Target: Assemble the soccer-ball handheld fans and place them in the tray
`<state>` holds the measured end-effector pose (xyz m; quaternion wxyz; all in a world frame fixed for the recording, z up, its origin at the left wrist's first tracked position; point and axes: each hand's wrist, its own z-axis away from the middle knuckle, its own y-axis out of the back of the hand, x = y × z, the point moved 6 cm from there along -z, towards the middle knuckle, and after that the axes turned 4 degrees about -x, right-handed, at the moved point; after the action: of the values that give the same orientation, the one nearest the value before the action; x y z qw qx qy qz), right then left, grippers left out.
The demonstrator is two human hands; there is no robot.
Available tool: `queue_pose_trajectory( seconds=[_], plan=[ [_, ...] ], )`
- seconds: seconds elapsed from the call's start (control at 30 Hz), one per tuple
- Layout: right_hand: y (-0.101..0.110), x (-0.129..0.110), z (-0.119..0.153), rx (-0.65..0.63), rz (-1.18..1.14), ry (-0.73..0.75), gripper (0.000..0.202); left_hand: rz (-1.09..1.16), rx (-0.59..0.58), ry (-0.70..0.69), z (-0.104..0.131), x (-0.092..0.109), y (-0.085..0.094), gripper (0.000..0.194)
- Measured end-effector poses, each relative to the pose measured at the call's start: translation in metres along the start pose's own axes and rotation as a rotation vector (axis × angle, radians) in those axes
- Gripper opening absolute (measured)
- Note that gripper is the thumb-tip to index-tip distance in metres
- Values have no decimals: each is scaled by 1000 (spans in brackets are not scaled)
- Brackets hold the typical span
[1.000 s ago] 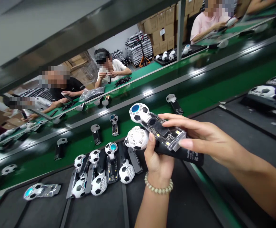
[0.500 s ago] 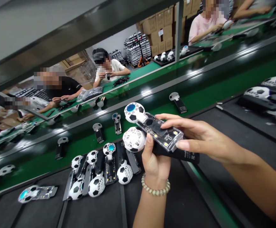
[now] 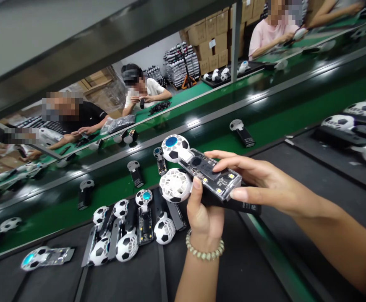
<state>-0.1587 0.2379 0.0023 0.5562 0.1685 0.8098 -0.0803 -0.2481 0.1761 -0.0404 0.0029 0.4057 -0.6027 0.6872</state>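
Note:
My left hand (image 3: 206, 216), wearing a bead bracelet, is closed from below around a football-patterned device with a black handle. Its white, open-lattice ball head (image 3: 176, 185) sticks out beside my thumb; much of that handle is hidden. Above it lies a second football-headed device with a clear handle (image 3: 213, 174), showing a circuit board and small yellow-white squares. A blue disc marks its head (image 3: 171, 141). My right hand (image 3: 258, 178) grips this clear handle, fingertips on its top face and thumb at its end corner.
Several similar devices (image 3: 128, 247) lie in a row on the black tray (image 3: 123, 283), with one clear-handled device (image 3: 47, 256) apart at left. More sit at far right. A green conveyor (image 3: 198, 128) carries spaced devices behind. Co-workers sit across it, and a metal beam (image 3: 107, 46) crosses overhead.
Devices on the green conveyor have shifted to the right. My hands and both held devices have drifted slightly left in view, with the grip unchanged.

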Motion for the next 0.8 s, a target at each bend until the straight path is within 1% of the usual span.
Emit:
queue_pose_trajectory(
  seconds=[0.43, 0.63, 0.8],
  plan=[
    [0, -3, 0, 18, 29, -1, 31, -56, 24, -8, 3, 2, -1, 27],
    [-1, -4, 0, 34, 18, 0, 31, -87, 43, -6, 2, 2, -1, 32],
    [-2, -5, 0, 46, 4, -3, 31, -63, 54, -23, 3, 2, 0, 28]
  ],
)
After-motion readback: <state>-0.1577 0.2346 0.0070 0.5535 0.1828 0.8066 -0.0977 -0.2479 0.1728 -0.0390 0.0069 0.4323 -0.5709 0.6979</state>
